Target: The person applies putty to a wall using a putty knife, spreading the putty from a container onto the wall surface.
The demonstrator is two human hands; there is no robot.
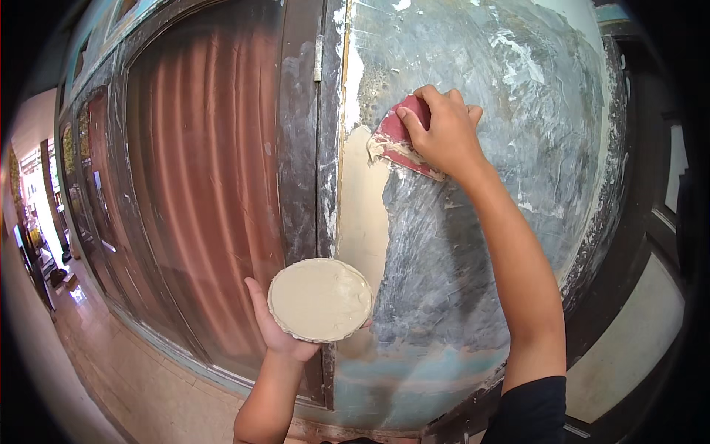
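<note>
Clearly, the right hand (448,135) has the red scraper (391,129) pinched between thumb and curled fingers, its edge against or very near the grey wall (473,274); from over here I can't tell how hard it presses. The scraper sits at one o'clock from the round dish (319,340), which rests on the left hand (281,339), thumb spread beside its rim at nine o'clock and a fingertip peeking out at four, the other fingers hidden. Cream putty (316,296) covers the dish, and a smooth strip (362,203) of similar colour runs down the wall from the scraper's seven o'clock, beside the dark door frame (328,177). To spread this well, I'd hold the blade shallow, pull one long, even stroke, overlap the strip's ragged three o'clock edge, and wipe off the lumps clinging to the scraper, which could drag ridges. A level dish close beneath should catch drips.
</note>
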